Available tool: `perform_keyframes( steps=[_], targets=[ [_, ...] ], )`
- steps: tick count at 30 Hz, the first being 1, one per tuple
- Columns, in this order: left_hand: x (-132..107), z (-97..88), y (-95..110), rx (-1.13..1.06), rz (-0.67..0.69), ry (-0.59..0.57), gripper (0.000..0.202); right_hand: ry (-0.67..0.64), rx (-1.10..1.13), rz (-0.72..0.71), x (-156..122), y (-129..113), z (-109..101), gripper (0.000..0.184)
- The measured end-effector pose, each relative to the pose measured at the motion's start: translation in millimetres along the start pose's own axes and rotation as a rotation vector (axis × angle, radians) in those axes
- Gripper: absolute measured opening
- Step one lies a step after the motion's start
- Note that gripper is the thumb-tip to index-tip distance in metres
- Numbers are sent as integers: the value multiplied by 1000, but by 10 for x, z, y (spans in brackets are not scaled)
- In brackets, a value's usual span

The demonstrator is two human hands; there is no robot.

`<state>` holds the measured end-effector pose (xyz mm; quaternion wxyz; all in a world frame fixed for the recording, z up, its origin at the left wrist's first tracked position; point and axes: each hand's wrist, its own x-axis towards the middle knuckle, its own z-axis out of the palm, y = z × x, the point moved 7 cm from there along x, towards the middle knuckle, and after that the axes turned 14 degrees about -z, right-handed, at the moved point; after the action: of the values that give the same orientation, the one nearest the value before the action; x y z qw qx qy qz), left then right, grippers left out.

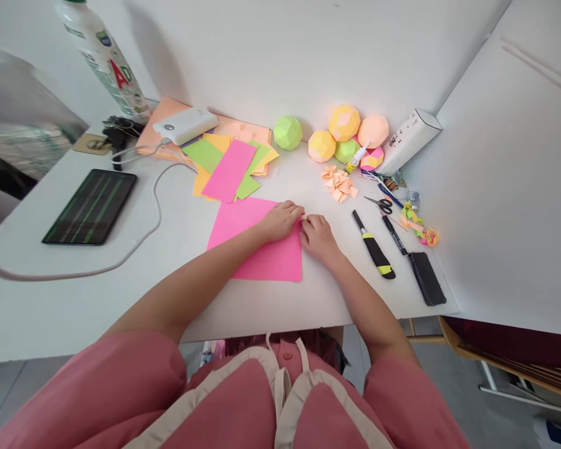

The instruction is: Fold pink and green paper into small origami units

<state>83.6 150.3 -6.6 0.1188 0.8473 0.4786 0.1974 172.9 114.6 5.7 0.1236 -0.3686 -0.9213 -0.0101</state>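
Note:
A bright pink sheet of paper (266, 265) lies flat on the white table in front of me. My left hand (283, 219) rests over its upper right part, fingers together and bent down at the right edge. Against that same edge, my right hand (318, 237) has its fingers curled and pinched on the paper, the fingertips of both hands almost meeting. A narrow line runs along the sheet's right side. Just behind it lie a smaller pink paper strip (230, 169) and green paper (203, 154) with yellow pieces.
Paper balls (287, 133) stand along the wall. To the right lie folded paper pieces (340, 184), a utility knife (374, 249), scissors (383, 204), a marker (394, 234) and a black phone (427, 279). Leftward are a tablet (91, 207), a cable (156, 215), a power bank (187, 125) and a bottle (107, 65).

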Motion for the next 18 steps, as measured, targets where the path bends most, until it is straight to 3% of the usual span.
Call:
perform_keyframes(
  steps=[7, 13, 18],
  targets=[
    [-8, -6, 27, 62, 14, -20, 34, 2, -5, -157, -414, -503, -181, 26],
    [-22, -28, 60, 114, 17, -23, 33, 16, -28, -180, -800, -915, -319, 24],
    [-15, -54, 117, 163, 15, -31, 31, -6, 9, -177, -960, -1090, -358, 24]
  ],
)
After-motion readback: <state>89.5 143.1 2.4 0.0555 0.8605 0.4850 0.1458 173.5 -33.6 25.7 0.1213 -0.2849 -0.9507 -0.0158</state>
